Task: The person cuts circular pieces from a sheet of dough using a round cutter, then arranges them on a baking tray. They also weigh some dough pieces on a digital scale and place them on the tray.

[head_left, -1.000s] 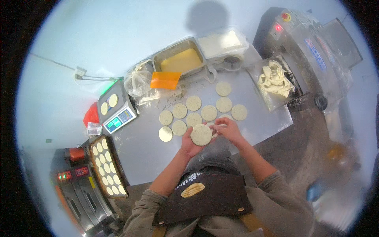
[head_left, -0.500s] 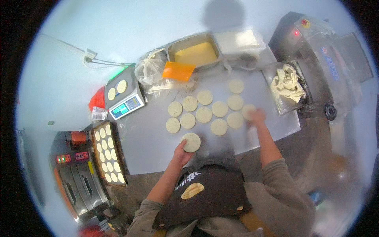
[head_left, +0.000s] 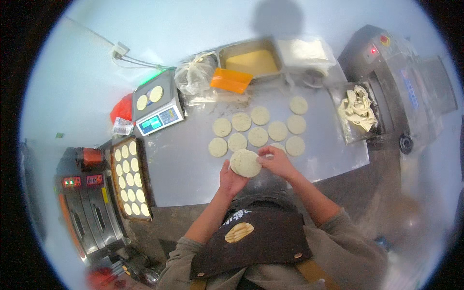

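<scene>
Two flat round dough discs overlap in front of me, just above the table's near side. My left hand [head_left: 233, 181] holds the lower dough disc [head_left: 234, 163] from below and the left. The fingers of my right hand [head_left: 277, 162] pinch the right edge of the upper dough disc [head_left: 249, 165], which covers most of the lower one. Whether more discs lie beneath is hidden. Beyond my hands, several similar pale, speckled discs [head_left: 258, 137] lie in loose rows on the grey table [head_left: 186, 159]. One of them is partly covered by my right hand.
At left stand a digital scale [head_left: 159, 120] bearing two discs, a tray [head_left: 148, 198] of pale rounds and an oven [head_left: 89, 220]. Along the back are a plastic bag [head_left: 191, 77], an orange scraper [head_left: 231, 80] and a metal pan [head_left: 220, 60]. Crumpled dough [head_left: 358, 108] lies by a machine [head_left: 403, 92] at right.
My right hand has lifted the disc from the right end of the rows and carried it left. It now overlaps the disc in my left hand. The view has shifted slightly.
</scene>
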Tool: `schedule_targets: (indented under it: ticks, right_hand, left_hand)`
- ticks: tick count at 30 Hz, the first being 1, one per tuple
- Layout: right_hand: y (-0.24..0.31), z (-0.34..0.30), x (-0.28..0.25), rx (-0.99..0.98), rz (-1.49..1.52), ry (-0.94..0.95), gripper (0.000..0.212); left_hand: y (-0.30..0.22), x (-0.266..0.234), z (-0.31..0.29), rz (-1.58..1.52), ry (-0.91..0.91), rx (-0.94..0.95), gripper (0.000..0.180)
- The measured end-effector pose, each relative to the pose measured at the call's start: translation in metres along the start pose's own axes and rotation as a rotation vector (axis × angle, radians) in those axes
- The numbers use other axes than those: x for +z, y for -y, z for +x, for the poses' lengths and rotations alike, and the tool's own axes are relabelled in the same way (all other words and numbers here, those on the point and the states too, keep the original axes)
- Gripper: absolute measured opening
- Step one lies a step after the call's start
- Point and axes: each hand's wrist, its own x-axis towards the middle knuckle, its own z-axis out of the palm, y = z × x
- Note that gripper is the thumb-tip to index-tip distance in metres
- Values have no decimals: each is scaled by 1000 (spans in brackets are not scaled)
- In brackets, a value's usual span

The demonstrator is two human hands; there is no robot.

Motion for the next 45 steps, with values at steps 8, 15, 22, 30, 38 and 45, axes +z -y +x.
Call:
schedule_targets:
  ticks: [8,15,22,30,38,45]
  right_hand:
    - [-127,115,-168,132,-705,-697,66]
    - [-207,198,-246,8,-1598,30,60]
    - [-194,191,-241,101,-654,-359,59]
    - [-86,110,-100,-63,-407,-578,64]
    - [-56,78,158,109,5,-269,48]
    - [-76,23,182,160,-477,-774,40]
  left_hand:
    - [-2,-55,-27,-21,-188,45,60]
    - [-10,-95,-71,-60,-357,231,55]
    - [-42,-155,-95,-160,-312,387,50]
    - [-160,-186,-66,-59,-378,261,53]
    - [-280,-202,24,334,-269,-28,46]
    - [-326,-189,133,760,-258,-66,49]
